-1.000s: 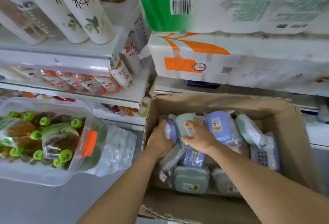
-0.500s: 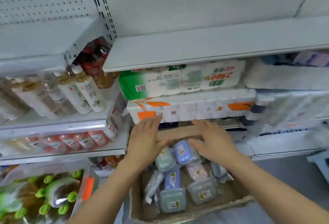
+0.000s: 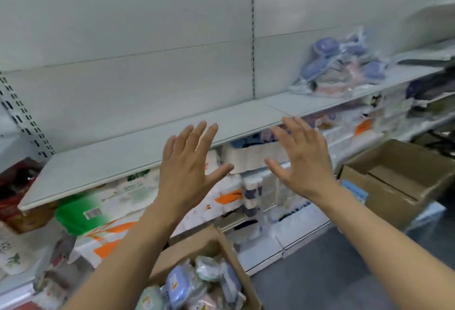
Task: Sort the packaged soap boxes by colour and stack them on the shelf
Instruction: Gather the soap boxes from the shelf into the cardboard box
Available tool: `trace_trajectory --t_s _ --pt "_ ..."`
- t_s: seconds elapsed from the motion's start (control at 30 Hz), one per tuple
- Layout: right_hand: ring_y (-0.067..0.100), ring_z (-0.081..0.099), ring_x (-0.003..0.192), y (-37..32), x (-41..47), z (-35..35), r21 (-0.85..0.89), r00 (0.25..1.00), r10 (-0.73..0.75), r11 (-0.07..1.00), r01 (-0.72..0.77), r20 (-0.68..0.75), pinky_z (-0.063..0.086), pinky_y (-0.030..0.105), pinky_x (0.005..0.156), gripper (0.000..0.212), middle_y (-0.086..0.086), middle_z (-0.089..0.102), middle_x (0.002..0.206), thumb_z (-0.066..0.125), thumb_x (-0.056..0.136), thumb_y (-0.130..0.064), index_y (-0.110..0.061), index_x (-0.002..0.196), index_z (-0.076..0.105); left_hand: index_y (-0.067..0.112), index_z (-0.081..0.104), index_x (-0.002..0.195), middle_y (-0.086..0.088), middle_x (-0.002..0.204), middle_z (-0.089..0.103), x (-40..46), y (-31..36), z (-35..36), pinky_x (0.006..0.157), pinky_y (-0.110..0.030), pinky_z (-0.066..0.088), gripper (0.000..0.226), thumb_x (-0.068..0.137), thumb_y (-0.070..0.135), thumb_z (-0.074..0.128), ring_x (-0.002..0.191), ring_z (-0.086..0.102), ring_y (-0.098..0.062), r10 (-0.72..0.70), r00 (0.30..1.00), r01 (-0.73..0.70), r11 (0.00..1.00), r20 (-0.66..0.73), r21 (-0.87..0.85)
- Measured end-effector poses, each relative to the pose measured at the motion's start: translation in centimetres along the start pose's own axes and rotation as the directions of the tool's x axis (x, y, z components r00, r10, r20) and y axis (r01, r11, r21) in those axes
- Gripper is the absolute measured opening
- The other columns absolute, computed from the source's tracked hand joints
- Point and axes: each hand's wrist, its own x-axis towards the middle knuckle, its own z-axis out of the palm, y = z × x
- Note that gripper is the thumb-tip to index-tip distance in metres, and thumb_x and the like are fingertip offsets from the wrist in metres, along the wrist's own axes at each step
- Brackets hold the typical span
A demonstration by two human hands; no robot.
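In the head view, low and near the bottom edge: open cardboard carton (image 3: 231,258) holding the wrapped soap boxes (image 3: 178,282), a mix of lilac-blue and pale green cases, heaped rather than stacked. Long axes not readable; pile too jumbled and partly cut off by the frame edge.

Higher up, mid-frame: left hand (image 3: 187,172) and right hand (image 3: 301,162) both raised, palms forward, fingers spread and straight, holding nothing. Side by side with a gap between, neither touching the shelf (image 3: 128,152).

Key relation: soap boxes lie below and nearer than both hands, well apart from them, slightly left of centre. Left forearm passes directly over the carton's near-left corner, so left hand judged the closer of the two; right hand would need to cross leftward and down. Both must drop before any pick.

Behind the hands: shelf board bare along its left and middle run. Far right on the same board: loose heap of bagged items (image 3: 342,71), lilac lids showing, possibly more soap boxes, though too blurred to confirm. Not sorted into colour stacks as far as visible.

Below the shelf: wrapped paper-roll packs (image 3: 103,208) with green and orange print. Right side, on the floor: second cardboard box (image 3: 394,186), flaps open.

Judgement: task at an early stage, placing surface free, no box in hand.
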Motion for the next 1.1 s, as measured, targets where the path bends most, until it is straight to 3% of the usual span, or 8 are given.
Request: trace_trajectory --t_s 0.2,0.33,0.5,0.6,0.87,1.1 --pt "0.037 0.04 0.132 15.7 1.7 -4.3 -0.091 0.998 0.042 0.995 -0.045 -0.035 0.041 0.055 0.101 0.07 0.013 0.041 0.146 0.044 0.086 -0.057 -0.016 0.143 0.041 0.022 0.033 0.151 -0.004 0.152 0.041 9.9 12.0 4.6 0.111 -0.049 0.034 0.081 0.087 0.072 0.036 0.137 0.039 -0.028 0.085 0.991 -0.092 0.994 -0.104 -0.064" --pt "0.035 0.045 0.126 26.9 3.2 -6.4 -0.106 0.997 0.075 0.991 -0.078 -0.031 0.046 0.049 0.091 0.068 0.011 0.04 0.147 0.051 0.086 -0.054 -0.018 0.143 0.039 0.019 0.041 0.146 -0.005 0.145 0.048 17.3 20.5 9.5 0.103 -0.046 0.039 0.077 0.086 0.067 0.043 0.128 0.048 -0.028 0.12 0.981 -0.139 0.982 -0.153 -0.124" --pt "0.029 0.033 0.138 39.1 6.2 -8.3 -0.162 0.989 0.148 0.977 -0.142 0.026 0.037 0.047 0.103 0.07 0.005 0.028 0.155 0.053 0.091 -0.053 -0.026 0.151 0.027 0.018 0.038 0.147 -0.007 0.146 0.046 26.9 28.6 15.4 0.1 -0.046 0.04 0.083 0.084 0.072 0.036 0.127 0.047 -0.03 0.154 0.985 -0.163 0.98 -0.08 -0.113" --pt "0.028 0.03 0.139 44.9 7.9 -8.9 -0.168 0.981 0.192 0.968 -0.186 0.016 0.035 0.046 0.105 0.069 0.005 0.027 0.156 0.053 0.092 -0.052 -0.023 0.15 0.029 0.018 0.037 0.148 -0.008 0.149 0.044 31.8 32.6 18.0 0.102 -0.047 0.038 0.087 0.082 0.075 0.03 0.13 0.045 -0.031 0.184 0.982 -0.189 0.975 -0.052 -0.114" --pt "0.024 0.033 0.137 59.3 10.9 -6.0 -0.128 0.966 0.257 0.958 -0.258 -0.024 0.038 0.046 0.102 0.067 0.0 0.027 0.155 0.053 0.093 -0.052 -0.026 0.149 0.029 0.021 0.043 0.142 -0.003 0.133 0.056 41.5 41.3 26.3 0.097 -0.042 0.039 0.074 0.086 0.068 0.039 0.117 0.053 -0.027 0.227 0.965 -0.245 0.959 -0.129 -0.146" --pt "0.022 0.035 0.134 73.0 17.5 -1.4 -0.086 0.972 0.236 0.969 -0.233 0.023 0.04 0.042 0.102 0.061 -0.002 0.031 0.152 0.053 0.094 -0.047 -0.027 0.147 0.03 0.023 0.037 0.147 -0.004 0.143 0.05 52.9 47.3 36.2 0.106 -0.043 0.035 0.073 0.089 0.061 0.054 0.13 0.046 -0.027 0.19 0.981 -0.196 0.956 -0.049 -0.217"
